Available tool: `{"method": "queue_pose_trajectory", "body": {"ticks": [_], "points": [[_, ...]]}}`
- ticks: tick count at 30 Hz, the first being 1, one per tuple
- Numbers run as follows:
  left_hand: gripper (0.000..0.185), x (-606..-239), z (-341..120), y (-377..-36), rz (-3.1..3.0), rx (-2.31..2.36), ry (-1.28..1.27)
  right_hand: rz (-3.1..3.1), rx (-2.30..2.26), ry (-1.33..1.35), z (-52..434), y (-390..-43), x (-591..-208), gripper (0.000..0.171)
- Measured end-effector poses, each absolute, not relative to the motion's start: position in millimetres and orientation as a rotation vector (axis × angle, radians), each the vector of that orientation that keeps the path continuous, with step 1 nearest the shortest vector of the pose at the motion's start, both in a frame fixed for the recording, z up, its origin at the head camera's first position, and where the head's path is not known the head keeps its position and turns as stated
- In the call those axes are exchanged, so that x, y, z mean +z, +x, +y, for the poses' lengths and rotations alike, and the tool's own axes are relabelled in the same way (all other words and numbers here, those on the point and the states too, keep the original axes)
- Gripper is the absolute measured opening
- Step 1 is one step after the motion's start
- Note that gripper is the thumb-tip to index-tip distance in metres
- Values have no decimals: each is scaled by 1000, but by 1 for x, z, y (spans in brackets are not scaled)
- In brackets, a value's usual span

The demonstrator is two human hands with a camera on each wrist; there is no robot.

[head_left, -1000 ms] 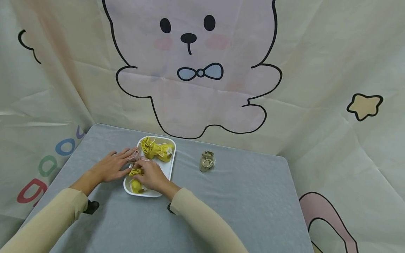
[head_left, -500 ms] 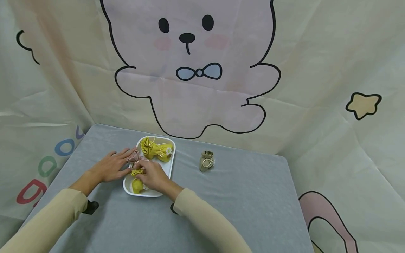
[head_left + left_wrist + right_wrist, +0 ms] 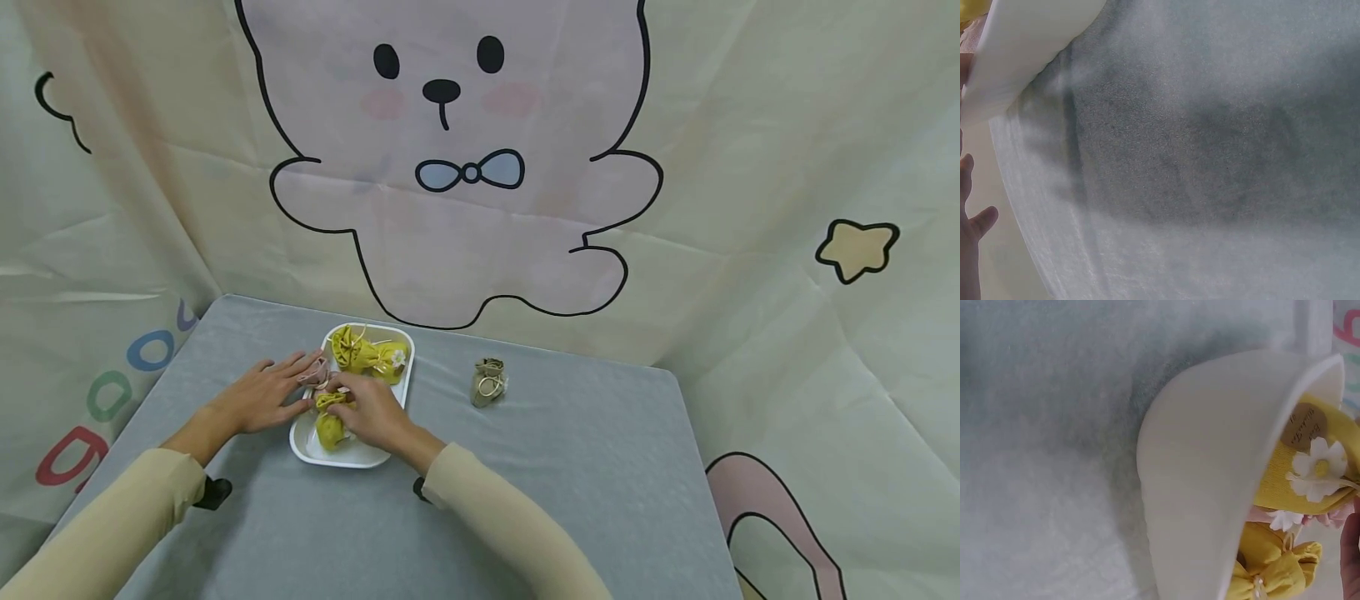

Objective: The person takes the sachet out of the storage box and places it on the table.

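Your right hand (image 3: 375, 408) pinches the yellow pouch (image 3: 330, 432) by its gathered neck, at the near end of the white tray (image 3: 369, 456). Your left hand (image 3: 262, 396) lies with spread fingers over the tray's left rim, fingertips at the pink pouch (image 3: 313, 372); whether they press, I cannot tell. If your right hand pulls quickly, the folded cloth may slip out, or the flower (image 3: 1319, 469) may catch its neighbour. Pushing the rim with your left hand could slide the tray.

Yellow pouch (image 3: 1275, 487), white flower (image 3: 1320, 469); white tray (image 3: 1204, 462); half-hidden bundle (image 3: 314, 373) probably pink.
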State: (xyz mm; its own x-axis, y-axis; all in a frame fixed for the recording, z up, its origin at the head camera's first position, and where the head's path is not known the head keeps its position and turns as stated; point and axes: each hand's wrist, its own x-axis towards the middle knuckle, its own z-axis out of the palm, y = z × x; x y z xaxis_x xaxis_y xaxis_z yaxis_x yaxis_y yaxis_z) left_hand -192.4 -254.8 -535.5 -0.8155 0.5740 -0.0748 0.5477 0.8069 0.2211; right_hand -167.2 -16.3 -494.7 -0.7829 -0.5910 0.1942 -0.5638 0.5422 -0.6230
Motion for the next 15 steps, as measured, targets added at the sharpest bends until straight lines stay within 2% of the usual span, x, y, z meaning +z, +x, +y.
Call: {"method": "queue_pose_trajectory", "body": {"ticks": [15], "points": [[73,-535,-254,-192,2844,301,827,2740,-1203,-1135,1,-169,-472,22]]}}
